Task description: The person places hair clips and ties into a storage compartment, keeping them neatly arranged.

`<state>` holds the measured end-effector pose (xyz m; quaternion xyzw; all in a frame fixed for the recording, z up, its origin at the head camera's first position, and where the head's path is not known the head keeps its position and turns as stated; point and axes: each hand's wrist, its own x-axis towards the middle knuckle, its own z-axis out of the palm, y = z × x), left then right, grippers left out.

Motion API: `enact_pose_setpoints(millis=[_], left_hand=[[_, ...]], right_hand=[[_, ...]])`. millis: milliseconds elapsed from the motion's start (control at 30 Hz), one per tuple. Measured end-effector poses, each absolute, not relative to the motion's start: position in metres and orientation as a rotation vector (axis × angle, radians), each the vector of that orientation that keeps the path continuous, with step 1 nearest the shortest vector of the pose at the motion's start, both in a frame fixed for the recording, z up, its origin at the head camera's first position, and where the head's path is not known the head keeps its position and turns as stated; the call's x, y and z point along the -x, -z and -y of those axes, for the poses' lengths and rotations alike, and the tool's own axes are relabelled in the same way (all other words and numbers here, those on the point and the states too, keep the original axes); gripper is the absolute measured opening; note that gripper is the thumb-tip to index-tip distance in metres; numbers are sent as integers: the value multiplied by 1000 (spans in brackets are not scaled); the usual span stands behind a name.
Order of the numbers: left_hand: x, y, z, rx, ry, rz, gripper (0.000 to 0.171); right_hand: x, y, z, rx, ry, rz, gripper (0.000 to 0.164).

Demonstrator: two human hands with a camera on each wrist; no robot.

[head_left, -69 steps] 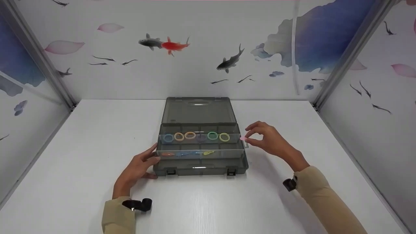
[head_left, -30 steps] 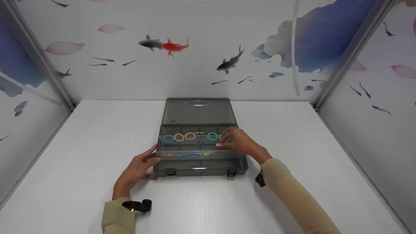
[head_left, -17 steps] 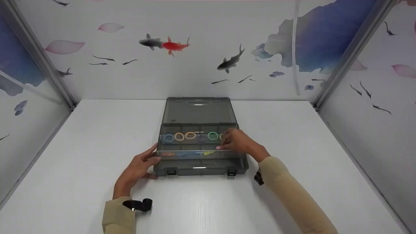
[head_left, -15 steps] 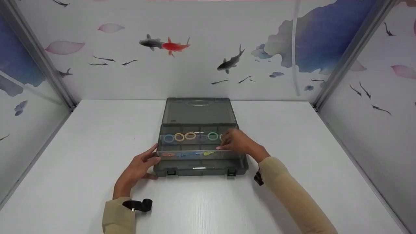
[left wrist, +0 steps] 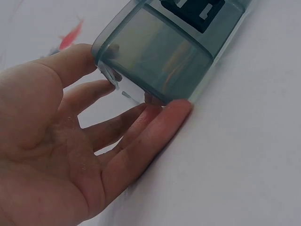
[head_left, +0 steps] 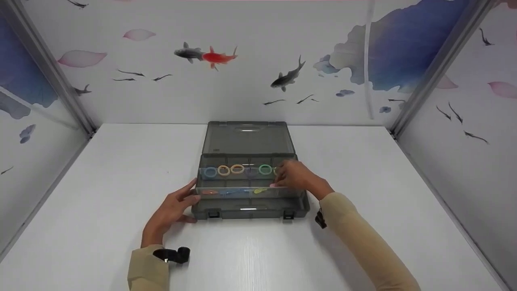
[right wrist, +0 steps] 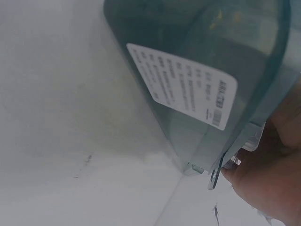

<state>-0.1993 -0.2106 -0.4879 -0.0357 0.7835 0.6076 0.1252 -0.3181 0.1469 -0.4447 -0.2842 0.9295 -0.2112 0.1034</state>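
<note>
A smoky grey plastic storage case (head_left: 250, 212) stands with its lid up. Its back tray (head_left: 249, 173) bears a row of coloured rings, blue, peach, purple, green and yellow. Orange, blue and yellow slim pieces lie in the clear front tray (head_left: 242, 192). My left hand (head_left: 169, 206) rests its spread fingers and thumb against the case's left end, as the left wrist view also shows. Over the right part of the front tray, my right hand (head_left: 298, 176) pinches a small pink piece (head_left: 272, 185), mostly covered by the fingers. That hand partly hides the yellow ring.
The raised lid (head_left: 248, 139) leans back near the far panel. Two dark latches (head_left: 214, 214) sit on the case's front. Panels printed with fish and petals enclose the white table (head_left: 250, 258). A printed label (right wrist: 186, 87) shows on the case in the right wrist view.
My right hand has come from beyond the case's right side to over the trays with the pink piece, then lowered it slightly toward the front tray. The left hand has stayed put.
</note>
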Motion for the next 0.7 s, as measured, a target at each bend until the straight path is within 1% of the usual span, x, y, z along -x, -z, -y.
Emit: enact_pose_setpoints(millis=[267, 433, 500, 700], left_hand=[[200, 488, 207, 90, -1776, -2270, 65], [202, 487, 206, 109, -1771, -2266, 66], [203, 487, 206, 102, -1766, -2269, 67], [205, 478, 219, 29, -1691, -2373, 65]], right_hand=[[319, 445, -148, 854, 523, -2762, 22], [322, 441, -151, 874, 557, -2709, 18], [325, 437, -154, 896, 590, -2694, 17], [331, 410, -168, 990, 680, -2742, 20]])
